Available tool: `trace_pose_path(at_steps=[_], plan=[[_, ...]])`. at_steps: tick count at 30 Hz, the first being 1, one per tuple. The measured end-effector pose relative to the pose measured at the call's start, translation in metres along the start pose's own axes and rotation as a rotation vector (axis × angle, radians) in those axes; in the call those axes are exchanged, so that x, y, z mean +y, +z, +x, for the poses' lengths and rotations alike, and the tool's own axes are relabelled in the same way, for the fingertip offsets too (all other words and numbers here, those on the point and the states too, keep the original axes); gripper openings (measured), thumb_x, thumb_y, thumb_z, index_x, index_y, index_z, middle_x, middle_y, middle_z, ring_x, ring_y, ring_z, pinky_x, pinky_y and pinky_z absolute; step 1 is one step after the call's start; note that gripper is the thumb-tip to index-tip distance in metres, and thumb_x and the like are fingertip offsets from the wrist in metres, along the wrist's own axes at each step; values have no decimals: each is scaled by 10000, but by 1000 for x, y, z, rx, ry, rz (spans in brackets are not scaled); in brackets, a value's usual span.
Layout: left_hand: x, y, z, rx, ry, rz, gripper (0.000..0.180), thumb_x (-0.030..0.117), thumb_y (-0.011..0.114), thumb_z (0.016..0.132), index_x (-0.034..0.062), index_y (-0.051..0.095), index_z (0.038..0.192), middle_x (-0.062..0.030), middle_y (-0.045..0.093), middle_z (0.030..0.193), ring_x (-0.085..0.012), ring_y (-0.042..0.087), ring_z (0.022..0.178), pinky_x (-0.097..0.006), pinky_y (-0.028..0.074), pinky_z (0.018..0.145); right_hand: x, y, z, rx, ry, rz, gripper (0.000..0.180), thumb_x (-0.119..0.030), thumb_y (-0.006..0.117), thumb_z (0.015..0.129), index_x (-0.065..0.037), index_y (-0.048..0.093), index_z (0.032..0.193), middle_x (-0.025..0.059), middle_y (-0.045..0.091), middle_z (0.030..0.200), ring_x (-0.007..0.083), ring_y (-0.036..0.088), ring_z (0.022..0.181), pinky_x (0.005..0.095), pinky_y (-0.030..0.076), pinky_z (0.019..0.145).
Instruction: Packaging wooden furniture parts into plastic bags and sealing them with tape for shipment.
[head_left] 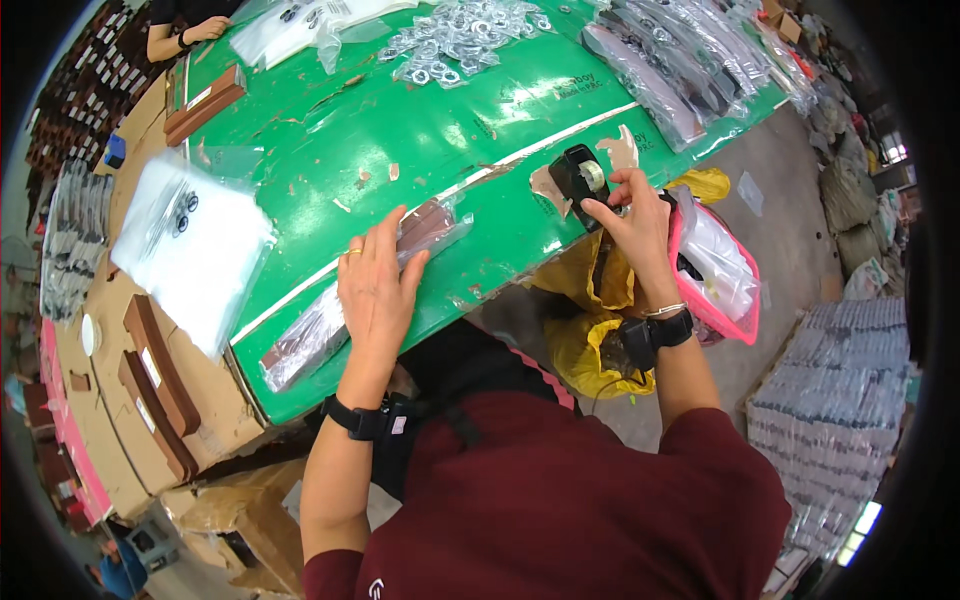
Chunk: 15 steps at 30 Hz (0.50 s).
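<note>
My left hand (pixel 377 290) lies with its fingers stretched out across a long brown wooden-looking strip (pixel 425 228) in a clear plastic sleeve (pixel 305 345). The sleeve lies at a slant near the green table's front edge, and my palm hides its middle. To the right, my right hand (pixel 640 222) has its fingers bent at the near end of a black tape dispenser (pixel 570 178), thumb and forefinger on either side of that end. A roll of tape (pixel 592 176) sits in the dispenser. Whether a strip of tape is between the fingertips is too small to see.
Clear plastic bags (pixel 195 245) lie left, beside brown strips (pixel 160 365) on cardboard. Bagged metal rings (pixel 450 40) and wrapped dark pieces (pixel 680 60) fill the far side. A pink-rimmed basket (pixel 742 320) and yellow bags (pixel 580 355) stand below the table edge. Another person's hand (pixel 207 29) rests far left.
</note>
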<state>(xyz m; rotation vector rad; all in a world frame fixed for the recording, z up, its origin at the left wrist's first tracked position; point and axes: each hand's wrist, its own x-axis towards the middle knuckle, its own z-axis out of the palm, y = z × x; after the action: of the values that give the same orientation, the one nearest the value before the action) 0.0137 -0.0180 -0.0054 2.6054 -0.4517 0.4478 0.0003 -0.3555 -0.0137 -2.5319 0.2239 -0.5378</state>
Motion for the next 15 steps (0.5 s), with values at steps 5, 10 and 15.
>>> trace_pose_path(at_steps=[5, 10, 15], plan=[[3, 0, 0, -14, -1, 16, 568, 227, 750, 838, 114, 563, 1362, -107, 673, 1135, -284, 606, 947, -391, 451, 804, 23, 10, 5, 6, 120, 324, 400, -230, 806, 800, -54, 604, 1098, 44, 667, 720, 142, 635, 654, 297, 484, 651], [2, -1, -1, -13, -16, 5, 574, 227, 752, 838, 113, 556, 1364, -98, 671, 1122, -284, 596, 968, -395, 447, 829, 2, -18, -12, -21, 237, 409, 321, -174, 763, 860, -43, 608, 1109, -7, 633, 737, 75, 576, 682, 241, 444, 650], [2, -2, 0, -47, -40, -8, 580, 219, 752, 836, 105, 546, 1366, -84, 666, 1162, -282, 583, 1001, -399, 447, 865, 22, -27, -54, -82, 382, 864, 207, -133, 687, 951, -30, 610, 1113, -49, 645, 886, 24, 554, 781, 197, 409, 701]])
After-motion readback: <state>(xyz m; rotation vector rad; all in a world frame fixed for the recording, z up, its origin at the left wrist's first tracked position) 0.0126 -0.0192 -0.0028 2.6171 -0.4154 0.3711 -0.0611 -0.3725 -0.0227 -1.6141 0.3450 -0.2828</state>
